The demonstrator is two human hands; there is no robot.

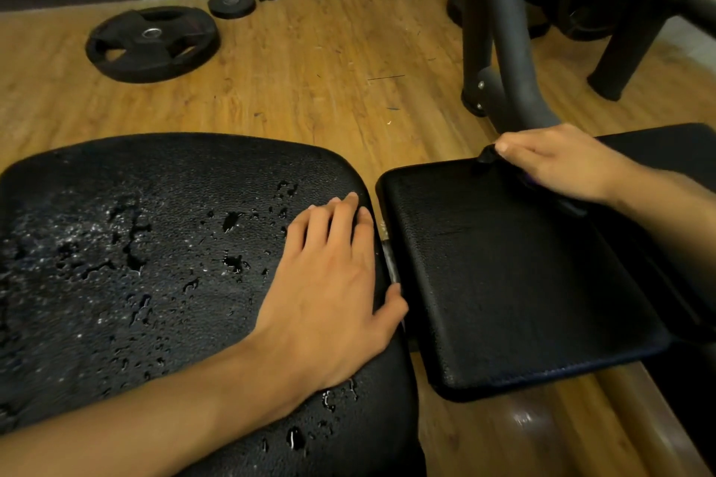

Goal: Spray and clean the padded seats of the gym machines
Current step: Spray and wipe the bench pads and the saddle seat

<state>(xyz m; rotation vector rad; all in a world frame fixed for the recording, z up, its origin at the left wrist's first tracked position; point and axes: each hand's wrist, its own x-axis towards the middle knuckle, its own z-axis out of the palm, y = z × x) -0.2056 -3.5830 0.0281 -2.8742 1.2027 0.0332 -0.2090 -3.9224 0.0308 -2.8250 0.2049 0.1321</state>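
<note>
Our left hand (329, 283) flat, empty, on wet black padded seat (135, 244), lower left; right hand (554, 163) clutches dark cloth (487, 156) on smaller black pad (503, 283). Wiping step; wet seat likely next.

I note dim, warm light. Droplets glint on the wet seat (116, 244). Edges bend from the wide lens, focus is soft, and the corners are dark.

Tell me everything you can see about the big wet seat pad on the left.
The big seat pad is black, with a pebbled, leather-like cover and rounded corners. It lies roughly flat, low left in view. Spray droplets and small puddles cover most of it. The left hand rests flat on its right edge, thumb over the side. A narrow gap separates it from the smaller pad beside it.
</note>
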